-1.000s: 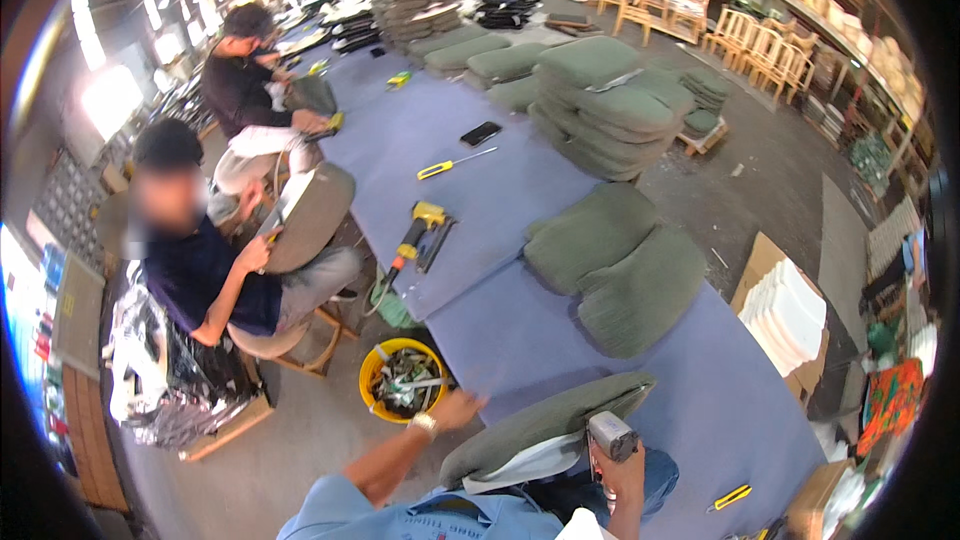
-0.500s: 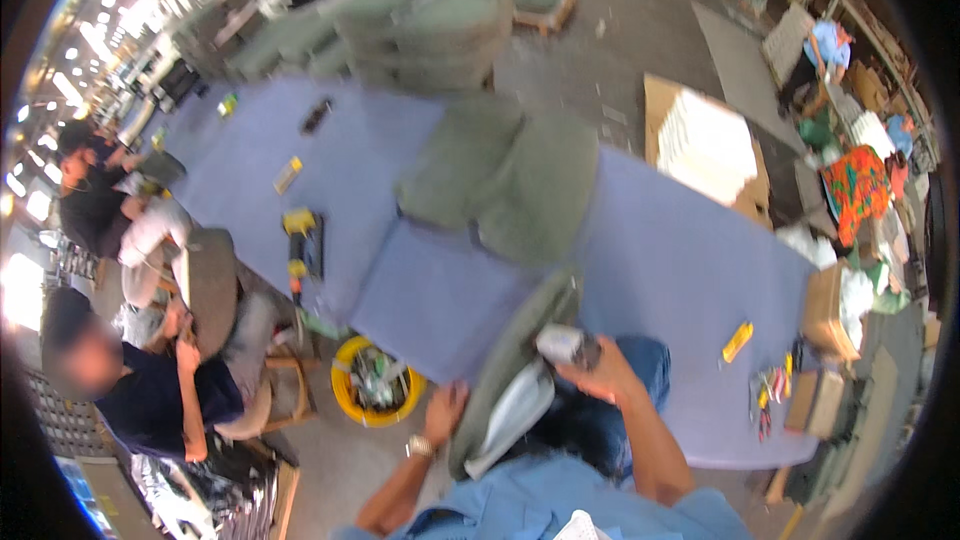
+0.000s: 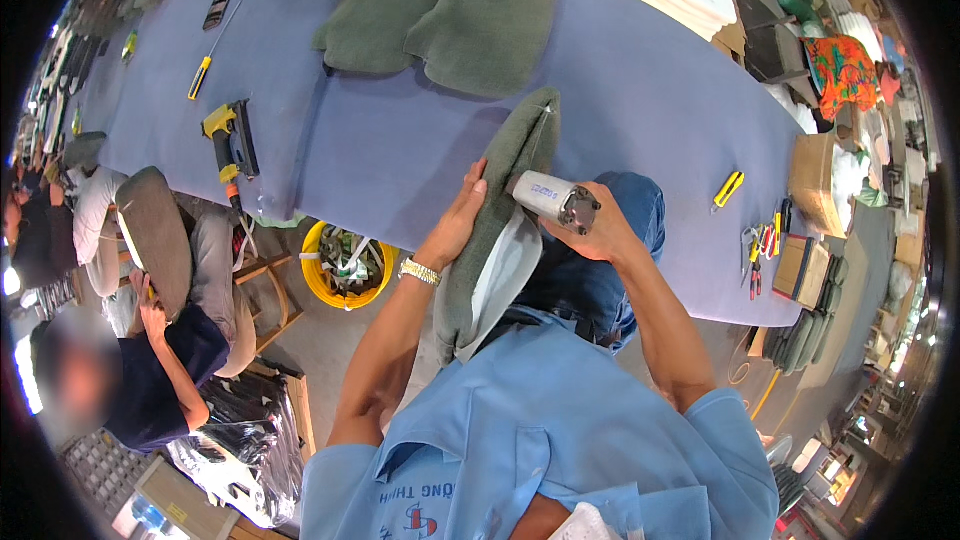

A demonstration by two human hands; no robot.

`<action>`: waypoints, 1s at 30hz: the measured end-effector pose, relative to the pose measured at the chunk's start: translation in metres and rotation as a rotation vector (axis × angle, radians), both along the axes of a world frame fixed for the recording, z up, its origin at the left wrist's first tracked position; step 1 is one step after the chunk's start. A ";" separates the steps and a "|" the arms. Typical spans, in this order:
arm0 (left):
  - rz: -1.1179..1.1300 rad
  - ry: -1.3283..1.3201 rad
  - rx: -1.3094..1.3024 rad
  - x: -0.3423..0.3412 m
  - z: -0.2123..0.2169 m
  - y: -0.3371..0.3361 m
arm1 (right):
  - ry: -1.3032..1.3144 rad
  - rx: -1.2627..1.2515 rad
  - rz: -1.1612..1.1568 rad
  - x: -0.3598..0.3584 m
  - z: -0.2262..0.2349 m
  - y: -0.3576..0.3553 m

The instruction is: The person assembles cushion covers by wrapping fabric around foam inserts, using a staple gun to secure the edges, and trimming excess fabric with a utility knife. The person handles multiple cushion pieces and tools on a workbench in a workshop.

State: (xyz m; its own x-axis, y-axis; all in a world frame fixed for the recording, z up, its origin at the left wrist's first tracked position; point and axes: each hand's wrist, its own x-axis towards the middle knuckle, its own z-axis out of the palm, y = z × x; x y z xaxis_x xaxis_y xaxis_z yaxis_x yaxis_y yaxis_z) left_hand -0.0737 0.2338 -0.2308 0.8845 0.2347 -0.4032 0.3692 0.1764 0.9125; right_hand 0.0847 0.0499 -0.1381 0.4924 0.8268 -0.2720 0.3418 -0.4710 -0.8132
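Observation:
A green fabric-covered seat cushion (image 3: 484,230) stands on edge and tilted against my lap, its pale underside facing right. My left hand (image 3: 460,212) grips its left face, fingers lying along the fabric and pointing up toward its top; the thumb is near the rim. In my right hand (image 3: 603,224) is a silver staple gun (image 3: 548,197) with a dark end cap. Its nose end points left and meets the cushion's edge; the exact contact point is hidden. More green cushions (image 3: 490,20) lie on the blue-covered table (image 3: 400,150) beyond.
On the table lie a yellow-black power tool (image 3: 229,140), a screwdriver (image 3: 203,70), a yellow cutter (image 3: 728,190) and pliers (image 3: 757,265). A yellow basket (image 3: 308,265) of scraps stands left of my arm. A co-worker (image 3: 165,370) sits at left with another cushion (image 3: 158,240).
My view has tilted down, so the table's things appear higher. My left hand has moved up along the cushion, which stands steeper. The staple gun stays at its edge in my right hand.

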 end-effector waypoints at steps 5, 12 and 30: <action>-0.017 -0.035 0.143 -0.009 0.008 -0.005 | 0.019 0.052 0.070 0.003 -0.008 0.008; -0.010 0.258 0.517 -0.006 0.053 -0.023 | 0.012 0.103 0.068 -0.003 -0.010 0.008; 0.024 0.226 0.698 0.000 0.038 -0.044 | 0.125 -0.057 0.135 0.005 -0.003 0.001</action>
State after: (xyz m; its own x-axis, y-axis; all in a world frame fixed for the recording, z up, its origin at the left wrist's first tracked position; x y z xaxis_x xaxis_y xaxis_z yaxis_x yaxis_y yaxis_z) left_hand -0.0733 0.1898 -0.1930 0.7886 0.5222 -0.3248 0.5653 -0.4075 0.7172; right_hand 0.0893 0.0506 -0.1416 0.3380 0.8644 -0.3724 0.3030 -0.4745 -0.8265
